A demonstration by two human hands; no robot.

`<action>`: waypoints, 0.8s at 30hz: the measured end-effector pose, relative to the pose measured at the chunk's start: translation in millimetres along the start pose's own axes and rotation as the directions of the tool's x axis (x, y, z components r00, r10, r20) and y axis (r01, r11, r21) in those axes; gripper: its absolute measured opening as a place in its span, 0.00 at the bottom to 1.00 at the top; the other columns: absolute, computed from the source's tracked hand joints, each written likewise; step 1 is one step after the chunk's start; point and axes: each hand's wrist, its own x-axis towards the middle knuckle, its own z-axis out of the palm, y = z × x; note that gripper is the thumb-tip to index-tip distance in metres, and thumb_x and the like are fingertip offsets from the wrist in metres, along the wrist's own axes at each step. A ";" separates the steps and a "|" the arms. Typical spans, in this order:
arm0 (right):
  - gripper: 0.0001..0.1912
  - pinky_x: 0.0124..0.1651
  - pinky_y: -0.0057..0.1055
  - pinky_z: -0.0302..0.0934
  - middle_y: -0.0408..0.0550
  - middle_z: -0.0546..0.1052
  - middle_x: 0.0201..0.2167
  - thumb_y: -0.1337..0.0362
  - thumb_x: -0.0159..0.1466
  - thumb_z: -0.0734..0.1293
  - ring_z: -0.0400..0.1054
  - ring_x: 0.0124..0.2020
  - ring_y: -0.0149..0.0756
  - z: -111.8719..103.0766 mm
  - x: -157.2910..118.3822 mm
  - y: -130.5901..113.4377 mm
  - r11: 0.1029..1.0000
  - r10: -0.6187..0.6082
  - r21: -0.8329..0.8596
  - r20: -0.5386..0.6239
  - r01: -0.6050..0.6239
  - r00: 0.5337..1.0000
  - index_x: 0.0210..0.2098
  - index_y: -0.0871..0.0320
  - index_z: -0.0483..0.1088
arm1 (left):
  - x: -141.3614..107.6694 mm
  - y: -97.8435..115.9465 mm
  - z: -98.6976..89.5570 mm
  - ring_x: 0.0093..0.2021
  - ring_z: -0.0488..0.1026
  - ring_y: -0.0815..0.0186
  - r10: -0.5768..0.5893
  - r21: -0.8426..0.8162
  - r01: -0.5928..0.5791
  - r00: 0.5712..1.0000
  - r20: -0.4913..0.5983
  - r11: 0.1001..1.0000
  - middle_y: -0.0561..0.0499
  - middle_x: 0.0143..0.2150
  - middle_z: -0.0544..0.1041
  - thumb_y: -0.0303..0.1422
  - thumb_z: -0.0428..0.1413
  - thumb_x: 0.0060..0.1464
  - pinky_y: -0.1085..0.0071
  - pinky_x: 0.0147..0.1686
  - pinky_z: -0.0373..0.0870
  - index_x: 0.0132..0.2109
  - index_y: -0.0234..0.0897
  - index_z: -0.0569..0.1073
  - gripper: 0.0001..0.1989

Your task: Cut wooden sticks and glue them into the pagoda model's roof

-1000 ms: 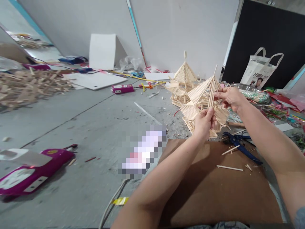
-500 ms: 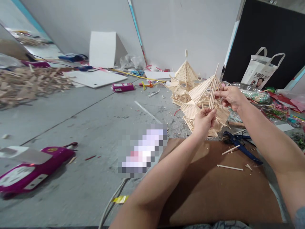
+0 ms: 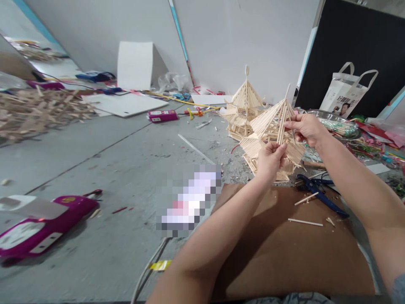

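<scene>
In front of me stands a small pagoda model [image 3: 253, 147] built of thin wooden sticks, its pointed roof partly covered with them. My left hand [image 3: 271, 157] pinches the lower end of a wooden stick [image 3: 281, 126] on the near side of that roof. Higher and to the right, my right hand [image 3: 305, 128] has thumb and forefinger closed at the roof's sticks; what exactly they grip is partly hidden. Just behind is a second stick pagoda [image 3: 247, 99] with a looped finial. The roof tip leans a little to the right.
A brown board [image 3: 294, 253] lies before me with loose sticks [image 3: 305, 222] and blue-handled cutters [image 3: 325, 198]. Left of it is a blurred-out phone [image 3: 191, 198] with a cable. A magenta power strip [image 3: 47, 223] and a heap of wood pieces [image 3: 41, 112] lie further left.
Both hands stay at the roof in nearly the same pose. The view has shifted very slightly; nothing else has visibly moved.
</scene>
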 end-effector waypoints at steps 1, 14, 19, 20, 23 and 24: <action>0.04 0.07 0.21 0.40 0.41 0.73 0.18 0.71 0.52 0.69 0.52 0.06 0.18 0.0 -0.3 -0.3 1.000 0.005 -0.002 0.002 -0.005 1.000 0.25 0.63 0.68 | -0.2 0.0 0.0 0.09 0.54 0.80 0.002 0.002 -0.002 1.000 0.001 1.000 0.61 0.13 0.65 0.37 0.59 0.42 0.80 0.09 0.48 0.25 0.35 0.61 0.14; 0.05 0.07 0.20 0.40 0.40 0.71 0.16 0.73 0.51 0.69 0.51 0.06 0.17 0.7 -1.2 -0.9 1.000 0.010 0.001 -0.004 -0.010 1.000 0.25 0.64 0.67 | -0.4 -0.2 0.1 0.09 0.54 0.80 -0.037 -0.028 0.038 0.999 0.028 0.999 0.61 0.14 0.65 0.37 0.59 0.42 0.80 0.10 0.46 0.25 0.36 0.60 0.15; 0.04 0.07 0.20 0.40 0.40 0.72 0.17 0.74 0.52 0.68 0.50 0.06 0.17 0.7 -1.1 -1.3 1.000 0.003 0.005 -0.006 -0.003 1.000 0.25 0.64 0.67 | -3.4 2.5 -0.4 0.10 0.55 0.79 -0.032 -0.082 0.038 0.997 0.067 0.996 0.60 0.15 0.65 0.37 0.59 0.41 0.79 0.10 0.46 0.26 0.36 0.60 0.14; 0.04 0.07 0.20 0.40 0.40 0.72 0.17 0.74 0.52 0.68 0.50 0.06 0.17 0.7 -0.9 -1.3 1.000 0.003 0.001 -0.009 -0.003 1.000 0.25 0.64 0.67 | -3.9 3.2 -0.4 0.10 0.55 0.79 -0.030 -0.086 0.036 0.997 0.073 0.996 0.60 0.16 0.65 0.37 0.59 0.41 0.79 0.10 0.46 0.26 0.36 0.61 0.14; 0.04 0.07 0.20 0.40 0.40 0.72 0.17 0.74 0.52 0.68 0.50 0.06 0.17 0.9 -0.4 -1.1 1.000 0.004 -0.010 -0.009 -0.004 1.000 0.25 0.64 0.67 | -3.8 3.5 -0.6 0.10 0.55 0.79 -0.021 -0.093 0.029 0.997 0.079 0.995 0.61 0.15 0.64 0.35 0.58 0.41 0.79 0.10 0.46 0.26 0.36 0.61 0.12; 0.04 0.07 0.20 0.40 0.39 0.71 0.17 0.74 0.52 0.68 0.50 0.06 0.17 1.0 -0.2 -0.9 1.000 0.004 -0.011 -0.007 -0.004 1.000 0.25 0.64 0.67 | -3.3 3.0 -0.8 0.10 0.55 0.80 -0.018 -0.097 0.025 0.997 0.080 0.995 0.61 0.15 0.64 0.35 0.58 0.41 0.79 0.10 0.46 0.26 0.36 0.61 0.12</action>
